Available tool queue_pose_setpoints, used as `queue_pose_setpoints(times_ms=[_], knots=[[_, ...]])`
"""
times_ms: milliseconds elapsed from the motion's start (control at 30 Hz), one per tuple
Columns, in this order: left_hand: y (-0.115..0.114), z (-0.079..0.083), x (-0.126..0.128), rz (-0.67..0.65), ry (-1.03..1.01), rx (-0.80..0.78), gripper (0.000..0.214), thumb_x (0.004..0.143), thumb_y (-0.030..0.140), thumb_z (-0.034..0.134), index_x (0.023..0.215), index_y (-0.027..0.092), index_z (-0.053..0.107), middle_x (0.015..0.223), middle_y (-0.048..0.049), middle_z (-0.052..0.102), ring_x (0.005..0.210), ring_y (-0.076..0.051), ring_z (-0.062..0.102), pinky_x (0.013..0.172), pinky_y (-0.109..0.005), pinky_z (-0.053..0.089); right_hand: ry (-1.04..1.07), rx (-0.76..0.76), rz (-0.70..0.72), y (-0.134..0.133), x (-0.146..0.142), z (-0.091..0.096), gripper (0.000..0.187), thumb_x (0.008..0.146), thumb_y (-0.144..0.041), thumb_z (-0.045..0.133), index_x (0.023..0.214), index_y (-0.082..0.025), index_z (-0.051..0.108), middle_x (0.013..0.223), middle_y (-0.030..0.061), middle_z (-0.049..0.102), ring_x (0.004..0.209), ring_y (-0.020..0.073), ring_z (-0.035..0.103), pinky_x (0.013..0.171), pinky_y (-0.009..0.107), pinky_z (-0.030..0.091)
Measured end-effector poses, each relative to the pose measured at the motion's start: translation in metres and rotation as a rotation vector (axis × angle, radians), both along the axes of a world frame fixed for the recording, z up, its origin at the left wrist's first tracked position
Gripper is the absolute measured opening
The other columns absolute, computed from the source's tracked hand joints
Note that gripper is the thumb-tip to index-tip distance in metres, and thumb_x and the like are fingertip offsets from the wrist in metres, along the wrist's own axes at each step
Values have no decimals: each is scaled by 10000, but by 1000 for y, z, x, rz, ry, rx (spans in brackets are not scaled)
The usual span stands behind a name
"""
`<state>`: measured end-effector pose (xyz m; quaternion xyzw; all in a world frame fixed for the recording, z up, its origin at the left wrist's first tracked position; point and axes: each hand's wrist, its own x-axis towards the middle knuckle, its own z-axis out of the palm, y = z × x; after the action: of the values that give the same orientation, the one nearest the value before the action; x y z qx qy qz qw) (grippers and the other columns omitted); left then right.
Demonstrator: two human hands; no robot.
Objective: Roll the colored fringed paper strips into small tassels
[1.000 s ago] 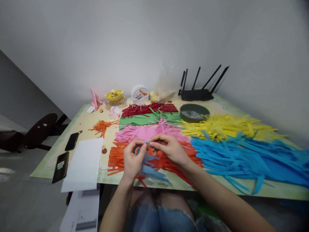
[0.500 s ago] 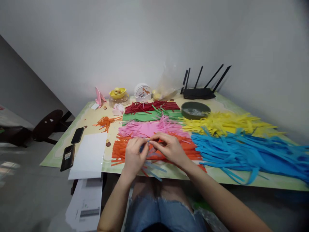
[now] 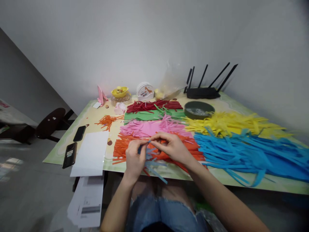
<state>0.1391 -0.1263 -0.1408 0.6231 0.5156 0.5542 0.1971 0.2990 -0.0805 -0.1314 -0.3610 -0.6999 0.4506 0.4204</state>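
Note:
My left hand (image 3: pixel 134 158) and my right hand (image 3: pixel 172 148) meet over the near edge of the table (image 3: pixel 96 112), fingers pinched together on a thin blue paper strip (image 3: pixel 154 167). Its loose ends trail down past the table edge. Under my hands lies a pile of orange strips (image 3: pixel 193 146). A pink pile (image 3: pixel 147 128) sits just beyond, and a large blue pile (image 3: pixel 248 154) spreads to the right.
Green (image 3: pixel 142 116), dark red (image 3: pixel 152 105) and yellow (image 3: pixel 231 124) strip piles lie farther back, with a dark bowl (image 3: pixel 199 109) and a router (image 3: pixel 205 91). Two phones (image 3: pixel 70 154) (image 3: pixel 79 133) and white paper (image 3: pixel 90 153) lie at left. Small containers stand by the wall.
My hands stay pinched on the blue strip with small finger shifts. The view has drifted a little, so the table sits slightly more to the right.

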Motion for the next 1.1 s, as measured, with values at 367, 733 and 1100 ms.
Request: queue_pose_setpoints(times_ms=[367,733,1100], knots=[[6,-4,3,-109,-344,-163,85,794,219,658,847,156,641,825,-41,690,787,-159,673,739,-243,517,-18,-13,27,4,-2,1,251,792,-386,646,909,-170,696,740,34,682,513,122,606,478,236,516],[8,-18,-5,-168,-520,-263,183,717,251,739,821,154,624,771,-26,675,742,-147,663,699,-237,513,-136,85,90,8,-11,7,178,855,-334,576,798,-178,640,749,36,672,503,110,600,471,219,479],[16,-36,-22,-131,-765,-281,231,684,281,778,747,155,594,721,-21,709,694,-136,676,679,-230,506,-118,318,-137,10,-36,2,158,920,-314,497,829,-201,559,744,33,594,593,131,585,529,237,463]])
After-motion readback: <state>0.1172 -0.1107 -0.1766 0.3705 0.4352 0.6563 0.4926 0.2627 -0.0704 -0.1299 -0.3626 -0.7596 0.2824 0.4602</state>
